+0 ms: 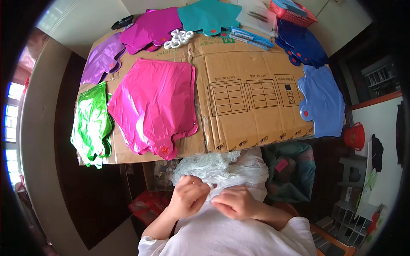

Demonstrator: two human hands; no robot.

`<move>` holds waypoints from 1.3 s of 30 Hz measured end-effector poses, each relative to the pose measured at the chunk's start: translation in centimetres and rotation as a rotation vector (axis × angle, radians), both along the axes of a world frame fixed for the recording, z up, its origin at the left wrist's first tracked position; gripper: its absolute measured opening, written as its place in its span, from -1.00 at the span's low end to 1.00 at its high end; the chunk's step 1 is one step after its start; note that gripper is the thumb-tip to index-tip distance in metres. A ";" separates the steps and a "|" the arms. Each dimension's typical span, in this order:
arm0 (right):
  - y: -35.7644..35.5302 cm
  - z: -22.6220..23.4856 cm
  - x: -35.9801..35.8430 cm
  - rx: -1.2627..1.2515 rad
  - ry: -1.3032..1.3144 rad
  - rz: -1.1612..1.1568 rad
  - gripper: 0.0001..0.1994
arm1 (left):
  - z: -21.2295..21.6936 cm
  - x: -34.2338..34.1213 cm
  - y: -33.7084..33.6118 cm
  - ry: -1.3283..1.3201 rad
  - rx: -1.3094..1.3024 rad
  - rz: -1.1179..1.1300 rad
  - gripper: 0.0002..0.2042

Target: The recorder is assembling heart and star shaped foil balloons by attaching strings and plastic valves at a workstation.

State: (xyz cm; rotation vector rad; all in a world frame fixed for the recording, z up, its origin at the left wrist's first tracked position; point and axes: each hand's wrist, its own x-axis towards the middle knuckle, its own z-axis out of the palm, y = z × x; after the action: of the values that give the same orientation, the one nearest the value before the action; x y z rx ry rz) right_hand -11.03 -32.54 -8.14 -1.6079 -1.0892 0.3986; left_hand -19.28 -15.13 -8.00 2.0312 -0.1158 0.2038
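My left hand [188, 196] and my right hand [235, 202] are both closed, a short gap apart, in front of my chest. Something small and pale shows at the left fingertips, too small to name. What the right fingers pinch is hidden. Just beyond them, a heap of white, stringy strands [213, 166] lies on my lap below the table edge. On the cardboard-topped table nearest my hands is a stack of flat pink foil pieces [156, 102], shaped like uninflated balloons, with a red dot on the tab.
Similar flat pieces lie around the cardboard [239, 64]: green [89, 119], purple [100, 59], magenta [149, 27], teal [209, 15], navy [301, 40] and light blue [324, 100]. White rolls [177, 39], blue slim packets [252, 37] and a red basket [305, 16] sit at the back.
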 end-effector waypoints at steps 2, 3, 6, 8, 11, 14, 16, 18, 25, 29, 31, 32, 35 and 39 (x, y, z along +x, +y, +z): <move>0.0 0.3 0.8 -0.012 0.014 -0.061 -0.92 | -0.7 -0.3 0.8 -0.009 -0.201 -0.269 -0.80; 0.2 -0.2 1.1 -0.029 0.001 -0.089 -0.92 | -1.0 -0.5 0.9 0.029 -0.349 -0.242 -0.80; 0.4 -1.3 0.1 -0.025 -0.023 0.005 -0.92 | -0.6 -0.7 0.3 0.058 -0.462 -0.038 -0.83; 0.1 -1.0 0.1 0.015 0.038 0.045 -0.93 | 0.1 0.0 0.7 0.049 0.032 -0.101 -0.87; -0.1 -1.3 1.4 0.001 0.031 -0.093 -0.93 | -0.6 -0.6 1.4 0.106 -0.209 -0.242 -0.84; 0.7 -1.3 0.4 -0.025 -0.022 0.004 -0.94 | -0.7 -0.6 1.7 0.076 -0.584 -0.174 -0.79; 0.4 -0.9 -0.2 -0.044 -0.034 0.068 -0.95 | -0.3 -0.3 1.7 0.108 -0.162 -0.080 -0.80; 0.4 -0.1 0.8 -0.015 -0.013 -0.054 -0.94 | -0.5 -0.3 1.8 0.121 -0.005 -0.148 -0.83; 1.0 -0.1 0.2 0.019 0.008 -0.002 -0.95 | 0.1 -0.2 1.7 0.100 0.059 -0.043 -0.80; 1.3 -0.9 0.7 -0.005 0.006 -0.049 -0.93 | -0.2 -0.6 1.5 0.026 -0.632 -0.219 -0.87; 1.3 -1.0 -0.2 0.025 -0.045 0.071 -0.92 | 0.4 -0.1 1.5 0.021 -0.144 -0.115 -0.89; 0.9 -0.4 -0.2 0.058 0.010 0.064 -0.92 | 0.7 0.1 1.5 0.019 0.100 -0.060 -0.88; 0.4 -0.3 1.3 0.036 0.006 -0.111 -0.92 | 0.3 -0.4 1.9 0.040 -0.374 -0.343 -0.89; 0.5 -0.5 -0.2 0.066 -0.089 0.141 -0.92 | 0.6 0.0 1.5 0.046 -0.153 -0.088 -0.83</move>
State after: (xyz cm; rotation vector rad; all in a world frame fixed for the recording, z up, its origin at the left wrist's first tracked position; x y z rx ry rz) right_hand -11.23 -32.02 -8.63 -1.5072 -1.2754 0.3832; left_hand -19.29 -13.68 -7.42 1.8732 -0.1553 0.1073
